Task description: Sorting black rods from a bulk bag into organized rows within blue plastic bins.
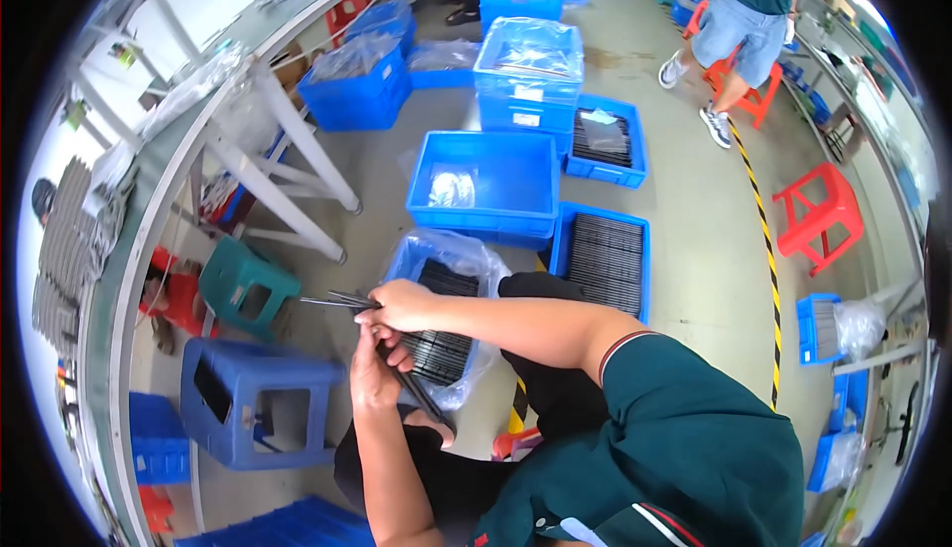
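Observation:
My left hand point(373, 376) is closed around dark, slim bars point(424, 396) that slant down toward my lap. My right hand point(402, 303) meets it from the right, its fingers closed. Thin dark strips point(342, 299) stick out to the left from between the two hands; whether they join the slanting bars is hidden by my fingers. Just beyond and below my hands is a plastic-lined blue crate point(478, 245) holding rows of dark strips point(439, 354). Right of it, another blue crate point(647, 279) is filled with similar dark strips point(605, 259).
A blue crate point(421, 208) with some clear plastic inside stands ahead, stacked crates point(526, 101) behind. Blue point(253, 368) and green stools point(243, 284) are at left beside a long workbench point(164, 165). A person point(749, 11) stands at far right near a red stool point(821, 215).

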`<state>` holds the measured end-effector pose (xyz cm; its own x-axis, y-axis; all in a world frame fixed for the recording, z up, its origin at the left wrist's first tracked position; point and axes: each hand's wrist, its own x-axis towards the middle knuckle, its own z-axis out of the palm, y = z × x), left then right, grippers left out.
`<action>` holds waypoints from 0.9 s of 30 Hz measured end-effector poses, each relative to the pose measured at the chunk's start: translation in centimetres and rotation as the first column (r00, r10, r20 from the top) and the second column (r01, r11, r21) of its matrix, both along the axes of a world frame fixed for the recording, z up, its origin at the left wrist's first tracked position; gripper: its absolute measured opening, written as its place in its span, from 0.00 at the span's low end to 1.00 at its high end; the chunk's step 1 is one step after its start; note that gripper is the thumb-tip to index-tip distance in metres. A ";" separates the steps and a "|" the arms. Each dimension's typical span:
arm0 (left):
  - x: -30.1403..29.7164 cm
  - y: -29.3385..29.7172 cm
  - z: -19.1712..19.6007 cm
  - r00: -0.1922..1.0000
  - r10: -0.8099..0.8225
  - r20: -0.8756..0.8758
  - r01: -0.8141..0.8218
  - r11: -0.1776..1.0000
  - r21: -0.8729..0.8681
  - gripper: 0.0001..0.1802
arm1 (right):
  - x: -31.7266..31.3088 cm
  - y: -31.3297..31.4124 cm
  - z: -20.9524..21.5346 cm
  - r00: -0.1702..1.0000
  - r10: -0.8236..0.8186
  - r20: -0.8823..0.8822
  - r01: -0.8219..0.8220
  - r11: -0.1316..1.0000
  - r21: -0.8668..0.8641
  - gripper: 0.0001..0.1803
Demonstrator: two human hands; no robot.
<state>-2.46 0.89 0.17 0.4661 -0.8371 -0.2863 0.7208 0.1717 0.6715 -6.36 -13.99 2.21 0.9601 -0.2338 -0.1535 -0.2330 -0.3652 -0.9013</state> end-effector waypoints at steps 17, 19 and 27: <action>4.5 2.2 -0.5 0.758 0.652 -0.024 -0.652 0.756 -0.064 0.19 | -2.3 1.9 0.2 0.955 0.208 -0.213 -0.063 0.841 0.538 0.13; 4.2 2.0 -0.4 0.773 0.633 -0.049 -0.634 0.768 -0.086 0.19 | -2.2 2.1 0.3 0.956 0.216 -0.200 -0.068 0.824 0.563 0.13; 2.8 0.8 -0.2 0.781 0.623 0.054 -0.621 0.782 -0.042 0.15 | -1.8 1.9 0.0 0.956 0.177 -0.234 0.007 0.782 0.623 0.13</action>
<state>0.36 1.64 -0.01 0.9034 -0.3645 -0.2258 0.4104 0.5827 0.7014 -8.16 -12.08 2.24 0.8712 0.0792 -0.4845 -0.4896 0.2118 -0.8458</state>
